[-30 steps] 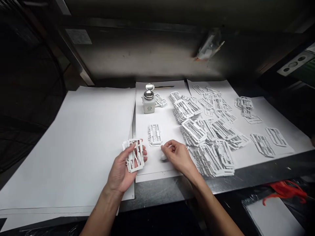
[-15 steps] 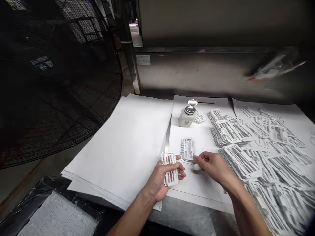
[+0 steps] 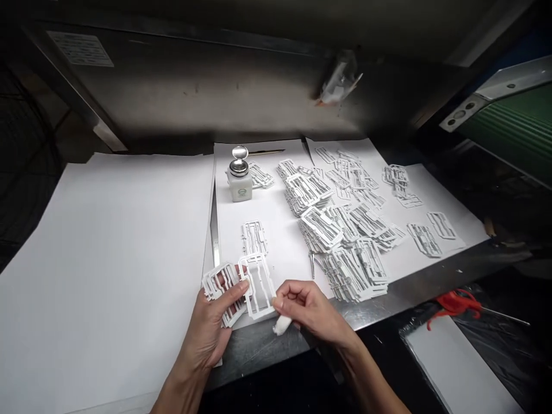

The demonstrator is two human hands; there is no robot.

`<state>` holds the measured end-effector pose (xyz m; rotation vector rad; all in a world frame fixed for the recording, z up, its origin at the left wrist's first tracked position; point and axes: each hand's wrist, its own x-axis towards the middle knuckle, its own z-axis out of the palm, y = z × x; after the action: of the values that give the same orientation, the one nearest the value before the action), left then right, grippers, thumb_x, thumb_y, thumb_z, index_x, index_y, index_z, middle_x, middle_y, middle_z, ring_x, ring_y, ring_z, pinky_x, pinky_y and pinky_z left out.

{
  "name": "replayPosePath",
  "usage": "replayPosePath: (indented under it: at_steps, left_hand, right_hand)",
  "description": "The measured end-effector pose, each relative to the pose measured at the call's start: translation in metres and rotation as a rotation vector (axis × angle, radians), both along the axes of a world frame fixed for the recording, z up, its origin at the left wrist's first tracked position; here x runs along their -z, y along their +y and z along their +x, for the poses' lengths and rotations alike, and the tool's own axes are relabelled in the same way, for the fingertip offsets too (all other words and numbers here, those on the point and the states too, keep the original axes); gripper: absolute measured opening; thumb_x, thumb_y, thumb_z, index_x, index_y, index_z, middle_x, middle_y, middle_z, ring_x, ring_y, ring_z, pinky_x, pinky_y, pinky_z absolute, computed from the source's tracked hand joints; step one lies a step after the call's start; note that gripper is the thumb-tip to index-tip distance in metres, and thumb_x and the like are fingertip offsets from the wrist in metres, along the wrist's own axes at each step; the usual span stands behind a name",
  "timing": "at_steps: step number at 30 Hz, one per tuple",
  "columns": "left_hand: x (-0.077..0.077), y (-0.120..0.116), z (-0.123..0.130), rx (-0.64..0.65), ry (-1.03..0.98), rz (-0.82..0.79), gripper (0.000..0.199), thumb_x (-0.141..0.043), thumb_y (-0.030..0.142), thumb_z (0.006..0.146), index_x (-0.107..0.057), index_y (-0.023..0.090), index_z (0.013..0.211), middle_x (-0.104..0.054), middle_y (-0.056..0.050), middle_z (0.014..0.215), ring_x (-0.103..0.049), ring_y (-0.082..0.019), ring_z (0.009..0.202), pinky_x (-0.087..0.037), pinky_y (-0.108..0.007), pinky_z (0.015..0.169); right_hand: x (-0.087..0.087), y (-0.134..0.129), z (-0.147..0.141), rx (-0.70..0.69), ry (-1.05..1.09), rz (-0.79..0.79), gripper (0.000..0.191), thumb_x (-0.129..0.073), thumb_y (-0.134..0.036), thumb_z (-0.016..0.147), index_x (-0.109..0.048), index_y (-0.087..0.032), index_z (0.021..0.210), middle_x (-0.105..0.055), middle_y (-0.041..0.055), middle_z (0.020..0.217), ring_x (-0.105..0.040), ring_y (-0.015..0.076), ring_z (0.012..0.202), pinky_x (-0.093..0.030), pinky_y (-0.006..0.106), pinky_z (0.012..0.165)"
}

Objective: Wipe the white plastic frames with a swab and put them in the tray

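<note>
My left hand (image 3: pixel 213 322) is closed round several thin, white slotted frames (image 3: pixel 222 282), its thumb lying across them. One single slotted frame (image 3: pixel 257 290) stands apart from these, pinched at its left edge by my left thumb and at its lower right edge by my right fingertips. In my right hand (image 3: pixel 308 307) there is also a small white wad (image 3: pixel 282 325), tucked under the fingers; its material is hard to make out. Just beyond my hands a small stack of similar frames (image 3: pixel 254 237) lies on the white paper (image 3: pixel 284 261).
Behind stands a pump bottle (image 3: pixel 240 184) with its metal lid raised, and a thin stick (image 3: pixel 267 152). Piles of slotted frames (image 3: pixel 317 230) spread to the right, with tweezers (image 3: pixel 312 265) beside them. A red-handled tool (image 3: pixel 459 302) lies below the bench edge at right.
The view has swung to the right. My right hand has come to my left hand, and a single frame is now held out between them.
</note>
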<state>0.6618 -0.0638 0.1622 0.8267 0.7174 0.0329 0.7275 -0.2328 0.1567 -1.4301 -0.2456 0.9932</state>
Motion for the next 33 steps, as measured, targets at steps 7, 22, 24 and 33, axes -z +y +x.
replayPosePath:
  at_steps: [7, 22, 24, 33]
  left_hand:
    - [0.000, -0.007, -0.010, 0.004, 0.019, 0.132, 0.038, -0.077, 0.022, 0.063, -0.068, 0.013, 0.099, -0.070, -0.008, 0.095, -0.064, -0.025, 0.091, -0.051, -0.034, 0.082]
    - [0.001, -0.009, -0.016, -0.006, 0.070, 0.212, 0.031, -0.079, 0.018, 0.059, -0.071, 0.017, 0.089, -0.071, -0.002, 0.085, -0.065, -0.017, 0.081, -0.051, -0.024, 0.076]
    - [-0.001, -0.010, -0.015, 0.004, 0.068, 0.213, 0.031, -0.079, 0.018, 0.060, -0.070, 0.016, 0.090, -0.071, -0.003, 0.085, -0.065, -0.018, 0.082, -0.051, -0.024, 0.077]
    - [0.001, -0.004, -0.012, -0.073, 0.063, 0.152, 0.037, -0.078, 0.017, 0.061, -0.069, 0.013, 0.097, -0.070, -0.006, 0.089, -0.066, -0.024, 0.083, -0.055, -0.033, 0.073]
  right_hand:
    - [-0.014, -0.003, 0.011, 0.220, -0.136, -0.038, 0.027, -0.066, -0.042, 0.079, -0.067, -0.015, 0.081, -0.059, -0.0016, 0.061, -0.054, 0.0096, 0.054, -0.046, 0.021, 0.052]
    - [-0.034, 0.015, 0.027, 0.164, -0.842, -0.303, 0.013, -0.060, -0.020, 0.083, -0.066, -0.016, 0.093, -0.064, 0.0029, 0.084, -0.058, 0.0123, 0.071, -0.048, 0.024, 0.065]
    - [-0.035, 0.016, 0.026, 0.157, -0.844, -0.252, 0.015, -0.059, -0.021, 0.084, -0.066, -0.015, 0.096, -0.063, 0.0027, 0.085, -0.059, 0.0117, 0.073, -0.048, 0.023, 0.066]
    - [-0.033, 0.000, 0.009, -0.114, -0.801, -0.192, 0.012, -0.059, -0.017, 0.085, -0.066, -0.014, 0.094, -0.062, 0.0036, 0.087, -0.056, 0.0112, 0.068, -0.047, 0.023, 0.063]
